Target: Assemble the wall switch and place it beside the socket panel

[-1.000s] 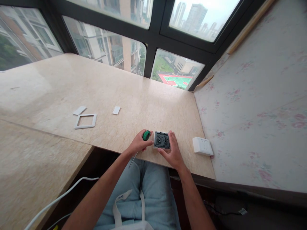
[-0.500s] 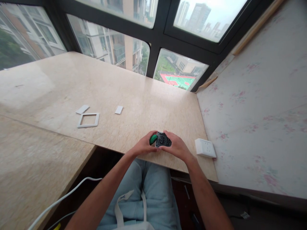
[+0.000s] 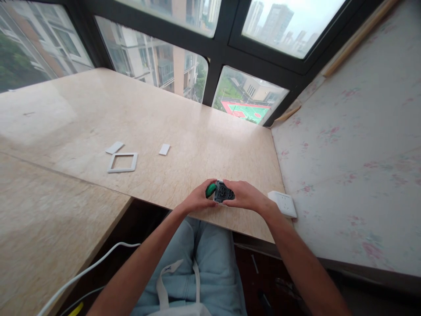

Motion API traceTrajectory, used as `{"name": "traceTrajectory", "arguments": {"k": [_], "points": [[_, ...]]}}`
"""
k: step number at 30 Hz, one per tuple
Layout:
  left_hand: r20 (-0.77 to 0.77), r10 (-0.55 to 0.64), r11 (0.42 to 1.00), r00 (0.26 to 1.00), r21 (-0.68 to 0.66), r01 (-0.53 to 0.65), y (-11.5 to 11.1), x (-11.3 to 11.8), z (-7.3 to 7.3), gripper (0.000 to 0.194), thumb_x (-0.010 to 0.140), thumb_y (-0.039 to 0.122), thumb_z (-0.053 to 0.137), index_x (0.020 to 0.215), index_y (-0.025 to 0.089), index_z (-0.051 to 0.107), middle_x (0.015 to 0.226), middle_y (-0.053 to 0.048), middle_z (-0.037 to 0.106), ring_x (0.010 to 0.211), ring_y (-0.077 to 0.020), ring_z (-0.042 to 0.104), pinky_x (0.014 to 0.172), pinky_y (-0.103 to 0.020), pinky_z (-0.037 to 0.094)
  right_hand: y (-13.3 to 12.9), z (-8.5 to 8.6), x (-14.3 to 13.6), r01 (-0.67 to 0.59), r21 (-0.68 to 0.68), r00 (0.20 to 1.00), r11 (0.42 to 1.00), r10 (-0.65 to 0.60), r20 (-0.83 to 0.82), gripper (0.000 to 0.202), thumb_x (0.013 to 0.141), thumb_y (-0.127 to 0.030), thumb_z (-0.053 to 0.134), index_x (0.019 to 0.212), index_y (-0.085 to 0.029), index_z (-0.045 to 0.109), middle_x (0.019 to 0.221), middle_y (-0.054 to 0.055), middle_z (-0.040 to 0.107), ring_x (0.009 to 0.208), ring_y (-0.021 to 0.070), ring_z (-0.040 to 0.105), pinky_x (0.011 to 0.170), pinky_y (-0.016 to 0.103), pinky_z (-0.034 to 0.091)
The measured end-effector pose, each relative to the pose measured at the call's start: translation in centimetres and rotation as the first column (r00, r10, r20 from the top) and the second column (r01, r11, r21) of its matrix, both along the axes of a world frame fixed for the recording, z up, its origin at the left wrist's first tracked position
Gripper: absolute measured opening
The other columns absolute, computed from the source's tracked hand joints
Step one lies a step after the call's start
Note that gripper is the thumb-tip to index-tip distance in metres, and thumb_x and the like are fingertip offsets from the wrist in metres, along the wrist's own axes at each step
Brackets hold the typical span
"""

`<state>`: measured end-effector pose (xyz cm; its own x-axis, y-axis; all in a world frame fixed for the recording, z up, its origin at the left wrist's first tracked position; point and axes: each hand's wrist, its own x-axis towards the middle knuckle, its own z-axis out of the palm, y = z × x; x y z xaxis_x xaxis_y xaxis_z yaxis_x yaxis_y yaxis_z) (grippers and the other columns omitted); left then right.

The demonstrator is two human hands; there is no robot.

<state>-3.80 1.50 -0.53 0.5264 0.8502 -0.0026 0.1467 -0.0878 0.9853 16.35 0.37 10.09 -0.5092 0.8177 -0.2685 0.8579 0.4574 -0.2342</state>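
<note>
Here's the dark-faced wall switch, near the front edge of the countertop, and on my feed the right hand has it gripped between thumb and fingers. The left hand curls round a green-handled screwdriver beside it. Farther left lie a white frame and two white plates; right, a wall socket.

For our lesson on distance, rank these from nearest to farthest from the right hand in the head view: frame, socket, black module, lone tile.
1. Black module: touching the right hand.
2. Socket: right of the hand, by the wall.
3. Lone tile: left, farther back on the counter.
4. Frame: farther left, beside the other tile.
</note>
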Motion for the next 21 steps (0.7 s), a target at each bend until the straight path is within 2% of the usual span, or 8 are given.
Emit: {"name": "traceTrajectory", "arguments": {"k": [5,11,13,16,21], "points": [[0.021,0.003,1.000,1.000,0.005,-0.003,0.1,0.0,-0.1,0.084,0.061,0.016,0.080,0.138,0.019,0.048,0.141,-0.013,0.057,0.130,-0.0314,0.054,0.114,-0.047,0.038,0.4,1.0,-1.8,-0.059,-0.009,0.979,0.998,0.059,0.193,0.063,0.081,-0.034,0.067,0.136,-0.007,0.050,0.112,0.019,0.073,0.097,0.0314,0.072,0.072,0.032,0.048],[0.019,0.008,1.000,1.000,0.003,-0.008,0.1,0.1,-0.1,0.085,0.061,0.016,0.079,0.140,0.017,0.048,0.145,-0.014,0.054,0.132,-0.0315,0.052,0.115,-0.046,0.038,-0.3,0.6,-3.3,-0.083,0.007,0.950,0.997,0.077,0.302,0.077,0.079,-0.031,0.065,0.145,-0.001,0.038,0.120,0.026,0.067,0.103,0.0339,0.069,0.077,0.037,0.052],[0.013,0.002,1.000,1.000,-0.006,-0.002,0.1,0.1,-0.1,0.086,0.060,0.016,0.079,0.140,0.017,0.047,0.144,-0.014,0.055,0.131,-0.0314,0.053,0.115,-0.046,0.038,-0.3,0.5,-3.1,-0.088,0.023,0.942,0.996,0.076,0.326,0.072,0.082,-0.026,0.059,0.147,-0.003,0.035,0.123,0.026,0.067,0.105,0.0328,0.069,0.079,0.037,0.051],[0.016,-0.029,0.999,0.999,-0.021,0.029,0.1,0.0,-0.1,0.086,0.060,0.016,0.080,0.140,0.017,0.048,0.141,-0.013,0.056,0.129,-0.0311,0.054,0.114,-0.046,0.038,0.3,0.6,-2.6,-0.073,0.037,0.936,0.997,0.056,0.348,0.061,0.087,-0.017,0.048,0.146,-0.005,0.037,0.114,0.022,0.072,0.100,0.0306,0.071,0.076,0.035,0.049],[0.030,-0.043,0.999,0.999,-0.007,0.043,0.1,0.0,0.0,0.084,0.060,0.016,0.080,0.138,0.017,0.050,0.141,-0.013,0.056,0.129,-0.0311,0.054,0.114,-0.046,0.038,1.1,1.1,-2.3,-0.104,0.002,0.942,0.995,0.098,0.322,0.039,0.086,-0.023,0.050,0.122,-0.012,0.060,0.107,0.017,0.075,0.092,0.0290,0.072,0.070,0.032,0.045]]}}
